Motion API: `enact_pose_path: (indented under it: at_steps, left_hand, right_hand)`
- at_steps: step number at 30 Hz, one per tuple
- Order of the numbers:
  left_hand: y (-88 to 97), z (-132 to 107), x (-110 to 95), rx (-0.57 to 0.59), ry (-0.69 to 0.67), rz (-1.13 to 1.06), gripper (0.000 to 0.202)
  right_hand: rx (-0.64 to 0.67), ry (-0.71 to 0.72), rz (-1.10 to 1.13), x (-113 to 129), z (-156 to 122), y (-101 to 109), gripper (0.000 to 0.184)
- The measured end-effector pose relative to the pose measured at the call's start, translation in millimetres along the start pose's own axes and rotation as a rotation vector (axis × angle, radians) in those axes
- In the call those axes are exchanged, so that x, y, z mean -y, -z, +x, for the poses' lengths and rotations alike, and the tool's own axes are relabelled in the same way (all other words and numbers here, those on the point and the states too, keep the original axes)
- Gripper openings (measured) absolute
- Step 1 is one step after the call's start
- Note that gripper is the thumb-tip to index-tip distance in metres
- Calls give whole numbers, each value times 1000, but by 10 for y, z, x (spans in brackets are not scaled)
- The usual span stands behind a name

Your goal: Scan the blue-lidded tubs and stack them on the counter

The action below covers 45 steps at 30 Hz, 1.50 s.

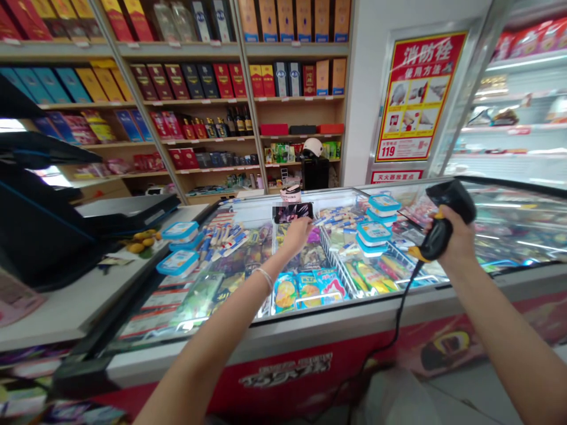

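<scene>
My right hand [458, 239] is wrapped round the handle of a black and yellow barcode scanner [436, 236], held up over the right part of the glass-topped freezer [283, 336]. The scanner's black cable [401, 307] hangs down across the freezer's front. Stretched far forward over the glass, my left hand [300, 229] has its fingers closed at the lower right edge of a dark smartphone [303, 211]. Part of the phone's screen is blurred out. Just behind it is a pale pink item with dark lettering [290, 193], its kind unclear.
Stacked blue-lidded tubs [374, 233] stand on the glass right of my left hand, with more blue-lidded tubs [178, 262] at the left. A counter [66, 307] bears a black machine [39, 195] and yellow fruit [144, 241]. Shelves of boxes [190, 81] line the back wall.
</scene>
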<state>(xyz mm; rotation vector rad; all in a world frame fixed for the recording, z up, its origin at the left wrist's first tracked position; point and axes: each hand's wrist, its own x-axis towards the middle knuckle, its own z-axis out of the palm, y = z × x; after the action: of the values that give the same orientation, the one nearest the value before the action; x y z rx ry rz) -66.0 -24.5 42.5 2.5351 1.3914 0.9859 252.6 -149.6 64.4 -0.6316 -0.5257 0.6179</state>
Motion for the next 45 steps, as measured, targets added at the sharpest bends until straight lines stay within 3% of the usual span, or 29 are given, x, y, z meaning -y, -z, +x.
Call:
enact_pose_path:
  at_steps: [2,5,9,12,17,23,29,38,45]
  left_hand:
    - [263,-120,303,-17,131,-185,20]
    - [495,-309,741,-13,294,-491,28]
    - [569,-517,1118,-68,390,-820,40]
    - [588,-596,1228,-182,415,-950,41]
    - [610,-597,1259,-262,325,-1005,35]
    - [634,-596,1287,-342,166,-610,16]
    - [716,-667,1208,-251,123,-320,17]
    - [688,-660,1234,-207,55,-253,21]
    - [704,-657,1180,-185,129,-166,23]
  right_hand:
    - [142,28,-30,-3,-133,-317,14]
    - [283,-4,-36,-238,-368,-856,24]
    - [438,-173,-34,-812,-656,-1446,32]
    - [508,-321,-39,-1211,-812,-1662,33]
    - [475,-475,-138,-1572,-983,-1667,35]
    - [674,-559,-293,-1740,-1096,-1520,41]
    - [758,-493,-349,-1836,-1159,-1485,47]
    - [746,-465,-352,-1851,-1154,-1469,48]
    - [718,-501,-320,-1841,-1196,-1481,43]
